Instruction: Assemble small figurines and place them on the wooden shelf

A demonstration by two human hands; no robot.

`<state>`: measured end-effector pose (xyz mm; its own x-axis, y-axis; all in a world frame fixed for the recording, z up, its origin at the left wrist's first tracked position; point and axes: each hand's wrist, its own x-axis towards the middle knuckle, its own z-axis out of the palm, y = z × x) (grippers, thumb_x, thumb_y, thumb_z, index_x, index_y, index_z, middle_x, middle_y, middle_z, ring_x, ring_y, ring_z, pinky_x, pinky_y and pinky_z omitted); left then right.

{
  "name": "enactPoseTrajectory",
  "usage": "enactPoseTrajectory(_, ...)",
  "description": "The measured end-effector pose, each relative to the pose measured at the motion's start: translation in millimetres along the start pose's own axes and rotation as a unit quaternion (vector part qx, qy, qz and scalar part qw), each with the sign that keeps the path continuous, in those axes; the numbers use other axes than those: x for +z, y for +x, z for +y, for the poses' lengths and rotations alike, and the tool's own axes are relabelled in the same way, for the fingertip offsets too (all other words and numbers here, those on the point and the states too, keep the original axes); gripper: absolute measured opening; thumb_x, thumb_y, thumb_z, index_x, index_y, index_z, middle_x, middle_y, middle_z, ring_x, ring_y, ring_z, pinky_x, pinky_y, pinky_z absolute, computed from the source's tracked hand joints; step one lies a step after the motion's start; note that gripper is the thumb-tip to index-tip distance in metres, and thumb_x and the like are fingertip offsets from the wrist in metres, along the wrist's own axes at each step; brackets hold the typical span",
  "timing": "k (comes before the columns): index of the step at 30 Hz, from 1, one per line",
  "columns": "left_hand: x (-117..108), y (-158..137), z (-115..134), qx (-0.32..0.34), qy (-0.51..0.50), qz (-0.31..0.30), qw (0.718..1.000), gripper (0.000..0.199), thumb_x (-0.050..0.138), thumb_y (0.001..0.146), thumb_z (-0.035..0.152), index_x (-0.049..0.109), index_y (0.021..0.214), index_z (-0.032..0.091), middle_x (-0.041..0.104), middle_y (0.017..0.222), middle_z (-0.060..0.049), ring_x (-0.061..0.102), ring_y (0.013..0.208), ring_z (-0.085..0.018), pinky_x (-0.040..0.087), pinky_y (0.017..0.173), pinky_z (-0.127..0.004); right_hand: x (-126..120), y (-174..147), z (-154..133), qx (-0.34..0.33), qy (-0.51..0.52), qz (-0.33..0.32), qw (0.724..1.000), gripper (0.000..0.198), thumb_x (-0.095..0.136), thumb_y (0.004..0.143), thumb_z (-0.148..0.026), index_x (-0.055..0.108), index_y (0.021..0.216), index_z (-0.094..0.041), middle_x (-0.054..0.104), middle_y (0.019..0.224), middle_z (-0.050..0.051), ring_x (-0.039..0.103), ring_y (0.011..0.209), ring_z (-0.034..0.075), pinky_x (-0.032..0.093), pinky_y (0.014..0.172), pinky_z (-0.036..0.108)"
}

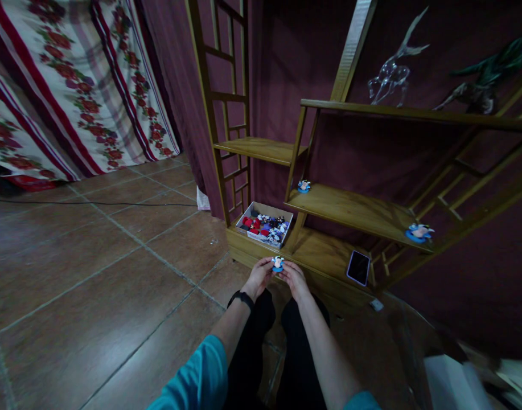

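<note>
Between my two hands, a small figurine [278, 263] with a blue base is held upright above my knees. My left hand [259, 275] pinches it from the left, and my right hand [294, 275] grips its right side. Just beyond them, a shallow open box [261, 244] full of small red, black, white and purple figures stands on the bottom shelf. One similar blue-based figurine [304, 186] sits at the left end of the middle shelf. Another such figurine [419, 232] is at that shelf's right end.
The wooden display shelf [350, 208] rises in front of me. A phone [358, 267] leans at its lower right. On the top board stand a clear deer ornament [391, 77] and a dark green statue [483, 82]. A cable [115, 202] crosses the tiled floor at left.
</note>
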<state>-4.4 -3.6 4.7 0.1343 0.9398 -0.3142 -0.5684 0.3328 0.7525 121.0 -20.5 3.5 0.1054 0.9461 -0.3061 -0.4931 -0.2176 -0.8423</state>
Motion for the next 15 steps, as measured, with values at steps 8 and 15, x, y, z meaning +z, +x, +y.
enactPoseTrajectory(8,-0.1,1.6,-0.8,-0.004,0.004,0.009,1.000,0.021,0.074,0.063,0.020,0.062,0.079,0.015,0.067,0.073,-0.005,0.061,0.062,-0.012,0.045,0.061,-0.023,-1.6,2.0,0.0,0.005,0.029,-0.001,1.000,0.023,0.074,0.059,-0.030,0.066,0.077,-0.019,0.071,0.077,0.003,0.065,0.068,0.015,0.051,0.061,0.025)
enactPoseTrajectory(15,0.1,2.0,-1.2,-0.001,0.004,0.006,1.000,0.022,0.073,0.063,0.019,0.062,0.081,0.014,0.067,0.075,-0.006,0.061,0.064,-0.013,0.047,0.062,-0.024,-4.3,5.4,3.2,0.005,0.039,-0.006,0.999,0.022,0.075,0.058,-0.025,0.066,0.077,-0.019,0.071,0.076,0.003,0.065,0.070,0.014,0.052,0.065,0.025)
